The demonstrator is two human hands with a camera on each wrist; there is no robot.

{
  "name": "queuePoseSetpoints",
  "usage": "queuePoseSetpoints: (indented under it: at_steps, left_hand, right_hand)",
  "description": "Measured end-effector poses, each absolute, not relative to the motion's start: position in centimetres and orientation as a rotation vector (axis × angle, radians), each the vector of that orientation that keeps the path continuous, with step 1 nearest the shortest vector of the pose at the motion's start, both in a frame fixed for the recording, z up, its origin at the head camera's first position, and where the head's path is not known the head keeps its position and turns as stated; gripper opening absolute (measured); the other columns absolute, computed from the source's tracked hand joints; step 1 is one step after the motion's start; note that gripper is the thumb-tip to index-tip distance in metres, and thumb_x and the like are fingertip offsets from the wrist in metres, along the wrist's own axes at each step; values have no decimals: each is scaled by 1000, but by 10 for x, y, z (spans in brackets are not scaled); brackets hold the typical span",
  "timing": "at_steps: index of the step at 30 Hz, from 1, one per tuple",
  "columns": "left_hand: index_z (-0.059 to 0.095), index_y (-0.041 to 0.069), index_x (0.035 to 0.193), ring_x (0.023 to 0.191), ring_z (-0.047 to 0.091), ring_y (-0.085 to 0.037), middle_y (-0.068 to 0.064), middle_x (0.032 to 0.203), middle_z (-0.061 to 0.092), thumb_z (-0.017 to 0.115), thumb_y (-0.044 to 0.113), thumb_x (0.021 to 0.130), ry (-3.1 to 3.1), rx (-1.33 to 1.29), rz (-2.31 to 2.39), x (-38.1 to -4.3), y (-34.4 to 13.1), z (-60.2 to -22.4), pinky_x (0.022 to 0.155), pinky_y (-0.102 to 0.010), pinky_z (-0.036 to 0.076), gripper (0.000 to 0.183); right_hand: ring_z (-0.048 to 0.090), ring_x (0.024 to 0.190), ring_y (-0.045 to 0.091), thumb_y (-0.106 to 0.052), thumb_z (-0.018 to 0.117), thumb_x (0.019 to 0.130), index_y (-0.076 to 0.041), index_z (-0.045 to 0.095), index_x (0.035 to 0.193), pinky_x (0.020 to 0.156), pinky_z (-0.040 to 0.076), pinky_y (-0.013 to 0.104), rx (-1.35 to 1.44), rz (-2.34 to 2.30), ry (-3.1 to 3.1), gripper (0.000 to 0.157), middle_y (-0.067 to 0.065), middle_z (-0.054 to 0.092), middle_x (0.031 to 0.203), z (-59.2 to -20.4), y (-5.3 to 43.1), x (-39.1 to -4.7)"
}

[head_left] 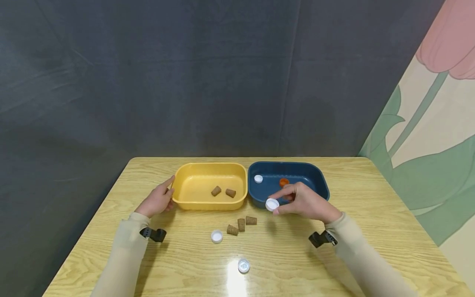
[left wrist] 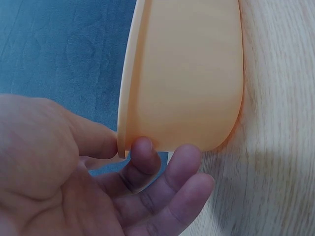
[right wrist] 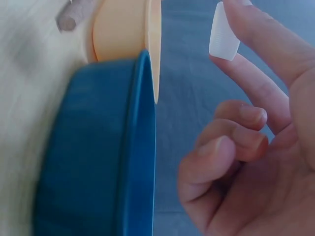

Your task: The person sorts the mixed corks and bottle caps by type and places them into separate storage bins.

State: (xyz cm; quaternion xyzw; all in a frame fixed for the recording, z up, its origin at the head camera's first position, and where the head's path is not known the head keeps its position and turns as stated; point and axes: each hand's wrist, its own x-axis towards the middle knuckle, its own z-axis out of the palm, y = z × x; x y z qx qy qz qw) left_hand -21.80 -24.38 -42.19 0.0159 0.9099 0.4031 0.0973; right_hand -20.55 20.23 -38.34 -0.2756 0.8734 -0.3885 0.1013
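Observation:
Between thumb and index finger, my right hand pinches a white bottle cap, held above the near edge of the blue tray. The right wrist view shows that cap side-on, with the other fingers curled. Inside the blue tray lie a white cap and an orange cap, the latter near my fingers. At the left end of the yellow tray, my left hand grips the rim, thumb on one side and index finger on the other. Two corks lie in the yellow tray.
On the wooden table, several corks lie in front of the trays. A white cap sits left of them, and another cap is nearer the front. Behind the table hangs a dark cloth.

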Motion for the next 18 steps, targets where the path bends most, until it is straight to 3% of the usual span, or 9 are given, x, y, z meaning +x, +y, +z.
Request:
queuePoseSetpoints:
  at_steps: [13, 18]
  left_hand:
    - [12, 2, 160, 69, 57, -23, -15, 84, 55, 34, 8, 109, 2686, 55, 1196, -217, -243, -423, 66, -37, 53, 56]
    - [12, 2, 160, 70, 57, -24, -16, 85, 55, 34, 8, 109, 2690, 53, 1195, -217, -243, -421, 67, -38, 54, 56]
  right_hand:
    - [34, 59, 14, -36, 85, 79, -21, 78, 110, 56, 32, 28, -734, -1136, 2652, 36, 3, 43, 67, -367, 219, -233]
    - [35, 60, 16, -39, 85, 78, -19, 78, 111, 55, 30, 28, -671, -1129, 2661, 39, 1, 38, 65, -363, 221, -248]
